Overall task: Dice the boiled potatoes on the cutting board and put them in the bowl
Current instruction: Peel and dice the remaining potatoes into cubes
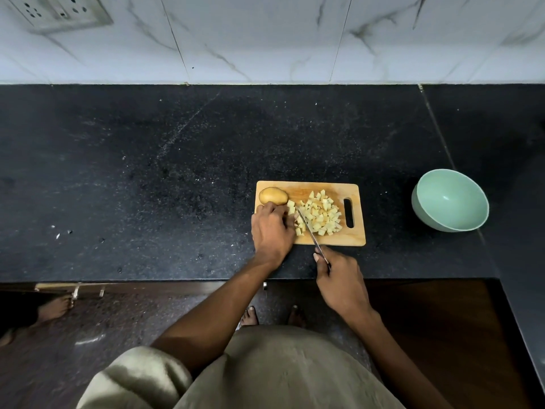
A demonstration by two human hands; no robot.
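A wooden cutting board (pixel 355 236) lies on the black counter. A whole brown potato (pixel 273 196) sits at its far left corner. A heap of pale potato cubes (pixel 320 214) covers the board's middle. My left hand (pixel 272 230) rests on the board's left side, its fingers curled over potato pieces that are mostly hidden beneath them. My right hand (pixel 339 278) grips the handle of a knife (pixel 308 228), whose blade lies slanted across the near left edge of the cubes. A mint green bowl (pixel 449 200) stands to the right of the board, with nothing in it.
The black stone counter (pixel 147 178) reaches back to a white marbled wall (pixel 265 39) with a socket plate (pixel 56 10) at top left. Crumbs dot the counter. Another person's bare foot (pixel 54 308) stands on the floor at left.
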